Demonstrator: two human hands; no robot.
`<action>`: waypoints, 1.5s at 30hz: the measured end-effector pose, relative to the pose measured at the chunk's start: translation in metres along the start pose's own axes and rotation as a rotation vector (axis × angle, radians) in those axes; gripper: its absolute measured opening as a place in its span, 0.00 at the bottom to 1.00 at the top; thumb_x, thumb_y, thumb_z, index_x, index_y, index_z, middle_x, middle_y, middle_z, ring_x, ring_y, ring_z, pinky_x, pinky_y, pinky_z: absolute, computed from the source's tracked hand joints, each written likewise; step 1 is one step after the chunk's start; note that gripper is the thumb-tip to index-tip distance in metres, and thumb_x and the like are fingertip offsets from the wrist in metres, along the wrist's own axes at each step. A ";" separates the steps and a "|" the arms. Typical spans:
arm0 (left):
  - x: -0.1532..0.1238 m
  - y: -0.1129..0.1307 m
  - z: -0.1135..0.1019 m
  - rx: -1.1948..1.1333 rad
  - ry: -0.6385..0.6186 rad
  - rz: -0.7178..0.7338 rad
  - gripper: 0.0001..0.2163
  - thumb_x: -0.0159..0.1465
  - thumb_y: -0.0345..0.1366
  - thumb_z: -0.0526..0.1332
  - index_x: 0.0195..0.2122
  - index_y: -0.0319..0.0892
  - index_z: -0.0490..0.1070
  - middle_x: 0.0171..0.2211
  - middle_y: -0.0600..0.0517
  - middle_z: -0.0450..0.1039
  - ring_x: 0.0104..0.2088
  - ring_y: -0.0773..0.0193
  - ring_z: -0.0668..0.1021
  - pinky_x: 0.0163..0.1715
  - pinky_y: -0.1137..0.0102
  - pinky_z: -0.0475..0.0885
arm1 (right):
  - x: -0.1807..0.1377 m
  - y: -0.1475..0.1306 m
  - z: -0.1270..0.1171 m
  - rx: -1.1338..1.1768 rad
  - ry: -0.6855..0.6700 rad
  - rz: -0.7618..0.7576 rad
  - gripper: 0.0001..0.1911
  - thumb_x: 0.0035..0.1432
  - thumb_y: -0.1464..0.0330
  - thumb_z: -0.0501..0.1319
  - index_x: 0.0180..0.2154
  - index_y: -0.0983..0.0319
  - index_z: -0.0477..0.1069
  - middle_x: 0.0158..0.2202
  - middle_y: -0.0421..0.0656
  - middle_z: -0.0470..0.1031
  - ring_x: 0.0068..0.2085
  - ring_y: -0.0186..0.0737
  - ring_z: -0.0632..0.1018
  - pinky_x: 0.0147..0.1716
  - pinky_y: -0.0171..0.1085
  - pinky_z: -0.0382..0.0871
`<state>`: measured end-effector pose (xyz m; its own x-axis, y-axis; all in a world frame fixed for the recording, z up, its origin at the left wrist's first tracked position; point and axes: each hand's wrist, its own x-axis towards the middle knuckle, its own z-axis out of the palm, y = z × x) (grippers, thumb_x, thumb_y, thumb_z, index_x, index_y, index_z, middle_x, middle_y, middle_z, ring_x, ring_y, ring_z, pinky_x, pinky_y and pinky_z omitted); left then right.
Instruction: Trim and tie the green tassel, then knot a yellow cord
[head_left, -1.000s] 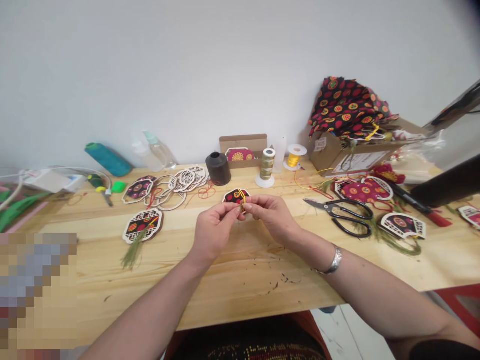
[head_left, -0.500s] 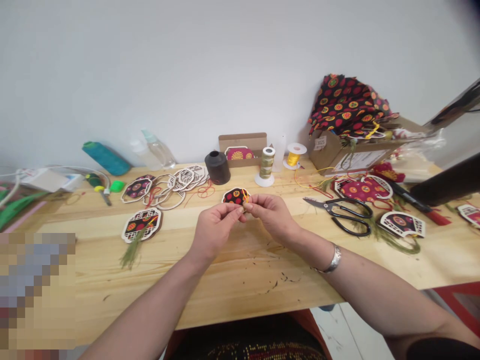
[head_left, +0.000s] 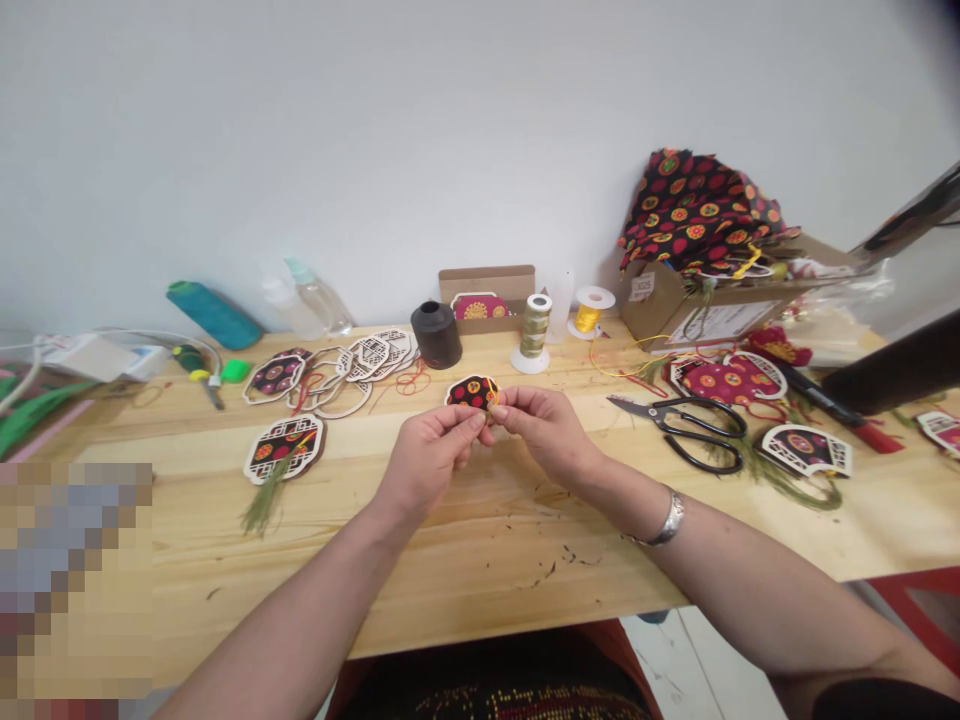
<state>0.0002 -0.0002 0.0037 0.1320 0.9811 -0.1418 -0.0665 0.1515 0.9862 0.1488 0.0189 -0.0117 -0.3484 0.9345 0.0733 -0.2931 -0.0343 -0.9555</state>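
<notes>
At the middle of the bench, my two hands meet with their fingertips pinched close together. A small scalloped pendant (head_left: 470, 389) with black, red-dotted fabric and a pale rim shows just beyond them. Yellow cord (head_left: 493, 388) crosses its right side and runs down into the fingers of my right hand (head_left: 546, 432), which is closed on it. My left hand (head_left: 429, 450) is also closed, thumb against forefinger at the pendant's near edge. Whatever lies between those left fingertips is hidden.
Black-handled scissors (head_left: 694, 425) lie to the right. A tasselled pendant (head_left: 285, 450) rests at the left, near several wooden frames (head_left: 375, 355). Thread spools (head_left: 534, 335) and a black cone (head_left: 436, 336) stand behind. A cardboard box (head_left: 656, 305) holds patterned fabric (head_left: 697, 210).
My hands keep almost the same pinch, with only slight finger movement at the cord. The whole view has shifted very slightly.
</notes>
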 end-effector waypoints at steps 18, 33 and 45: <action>0.002 0.000 -0.002 -0.107 -0.053 -0.057 0.08 0.53 0.37 0.66 0.24 0.36 0.73 0.19 0.54 0.69 0.16 0.78 0.59 0.17 0.77 0.50 | 0.000 0.002 -0.002 -0.013 0.032 -0.011 0.09 0.51 0.64 0.65 0.28 0.64 0.72 0.24 0.38 0.73 0.28 0.31 0.73 0.34 0.34 0.67; -0.002 -0.001 -0.002 0.064 0.178 0.151 0.05 0.55 0.36 0.64 0.27 0.39 0.75 0.23 0.54 0.75 0.24 0.69 0.74 0.25 0.75 0.70 | -0.007 0.001 0.010 0.053 -0.291 0.168 0.22 0.54 0.59 0.63 0.49 0.61 0.66 0.42 0.44 0.72 0.39 0.35 0.76 0.36 0.35 0.71; -0.004 -0.003 -0.005 0.413 0.296 0.406 0.05 0.59 0.33 0.61 0.30 0.40 0.76 0.25 0.55 0.78 0.27 0.68 0.78 0.32 0.75 0.74 | -0.007 -0.002 0.013 -0.222 -0.023 0.259 0.11 0.51 0.64 0.62 0.23 0.65 0.67 0.17 0.35 0.66 0.19 0.26 0.63 0.20 0.29 0.56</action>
<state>-0.0053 -0.0036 0.0011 -0.1058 0.9513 0.2896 0.3397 -0.2392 0.9096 0.1405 0.0079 -0.0068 -0.4066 0.8966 -0.1757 0.0078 -0.1889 -0.9820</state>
